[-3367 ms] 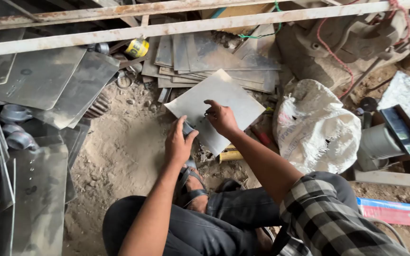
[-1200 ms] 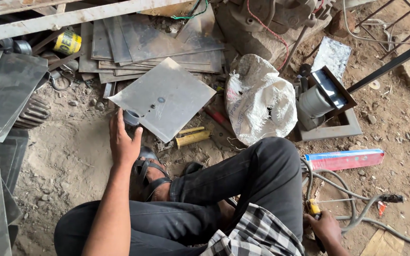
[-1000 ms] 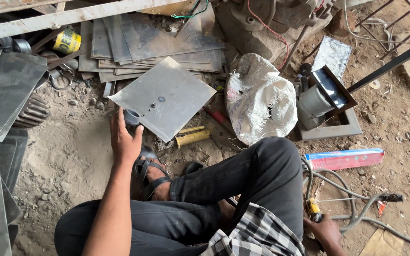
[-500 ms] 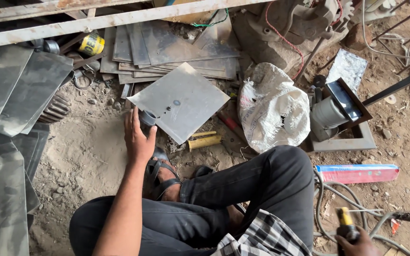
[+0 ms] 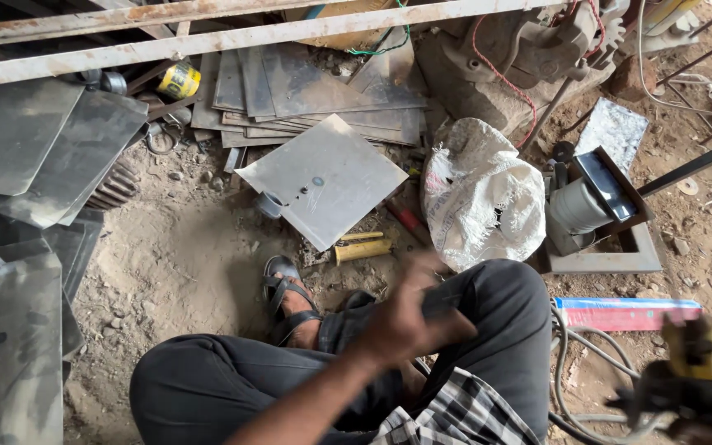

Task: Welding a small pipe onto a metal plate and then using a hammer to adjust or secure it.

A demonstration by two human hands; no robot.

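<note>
My left hand [image 5: 412,320] is blurred in mid-air above my right knee, fingers curled; I cannot tell whether it holds anything. It is well clear of the square grey metal sheet [image 5: 323,177] lying on the dirt ahead, one corner resting on a small grey cylinder [image 5: 269,204]. At the bottom right, my right hand [image 5: 706,430] is barely in view at the frame edge, gripping a blurred yellow and black power tool [image 5: 690,363]. My sandalled foot [image 5: 290,292] rests just in front of the sheet.
A white sack [image 5: 484,194] sits right of the sheet, a yellow-handled tool [image 5: 364,247] below it. Stacked metal plates [image 5: 315,91] and a yellow can [image 5: 177,81] lie behind, more sheets [image 5: 35,140] at left. A grey cable [image 5: 566,371] and a red-blue box [image 5: 628,313] lie at right.
My left hand has let go of the sheet's corner and swung right over my knee. My right hand has lifted the power tool up from the ground at the right.
</note>
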